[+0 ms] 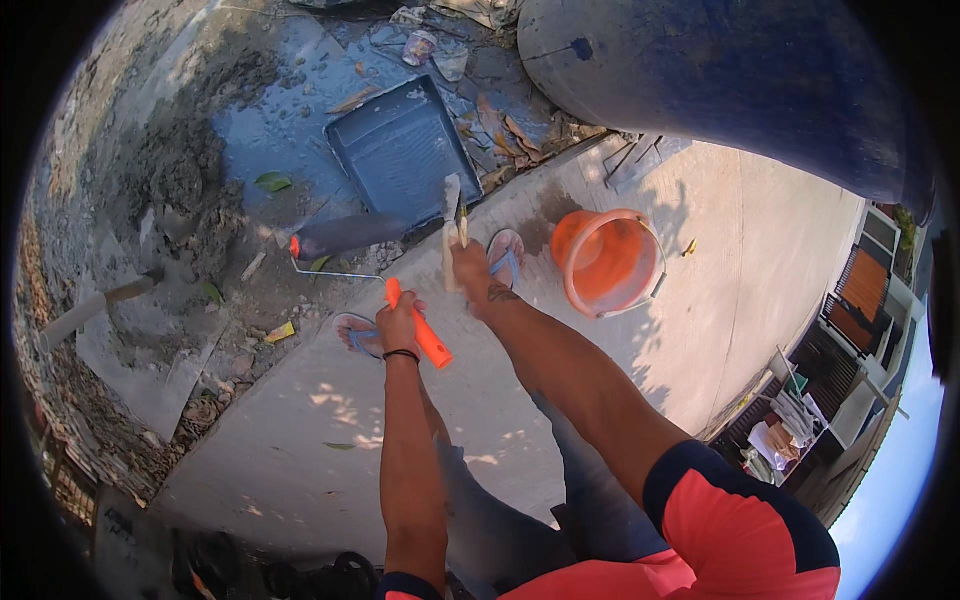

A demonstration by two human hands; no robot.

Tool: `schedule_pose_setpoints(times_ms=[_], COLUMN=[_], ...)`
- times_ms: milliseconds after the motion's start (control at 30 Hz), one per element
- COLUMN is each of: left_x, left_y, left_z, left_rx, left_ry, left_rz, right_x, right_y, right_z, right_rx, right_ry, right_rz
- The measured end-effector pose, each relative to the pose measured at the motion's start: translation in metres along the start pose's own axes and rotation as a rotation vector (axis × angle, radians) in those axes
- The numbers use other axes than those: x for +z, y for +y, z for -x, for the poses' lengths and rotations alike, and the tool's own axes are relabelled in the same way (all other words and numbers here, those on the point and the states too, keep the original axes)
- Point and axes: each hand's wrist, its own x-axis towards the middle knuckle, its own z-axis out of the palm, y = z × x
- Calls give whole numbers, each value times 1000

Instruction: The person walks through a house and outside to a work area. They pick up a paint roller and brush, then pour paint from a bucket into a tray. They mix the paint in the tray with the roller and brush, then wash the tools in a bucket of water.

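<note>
Dark-sleeved roller (pixel 350 236) is extending left near the blue tray (pixel 398 150); it's probably handling light, stiff-framed, sleeve soft and slippery. Your left hand (pixel 398 322) is gripping its orange handle (pixel 434 345), the best hold. Your right hand (pixel 472 268) is grasping a thin pale tool (pixel 452 195), kind unclear, beside the orange bucket (pixel 585 262).

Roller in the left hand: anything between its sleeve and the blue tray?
Nothing visible stands between the roller sleeve and the blue tray. The pale tool in the right hand overlaps the tray's near edge in view, right of the sleeve.
</note>
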Motion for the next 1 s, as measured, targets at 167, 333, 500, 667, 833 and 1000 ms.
schedule_pose_setpoints(times_ms=[167,333,500,667,833,1000], left_x=[31,57,40,64,105,109], left_y=[-36,-62,-98,-108,-78,-65], left_z=[-101,-173,-193,-140,-84,-79], left_rx=[63,84,51,538,-154,-276], left_ry=[-154,-178,-3,246,-336,-352], left_rz=[40,-163,-478,-653,35,66], right_x=[-2,-4,-17,-23,-50,-128], right_y=[38,47,63,72,71,77], right_z=[-118,-144,-107,-49,-3,24], right_rx=[-67,-125,-17,81,-532,67], right_ry=[-97,-68,40,-11,-61,-128], right_rz=[77,159,32,-108,356,-120])
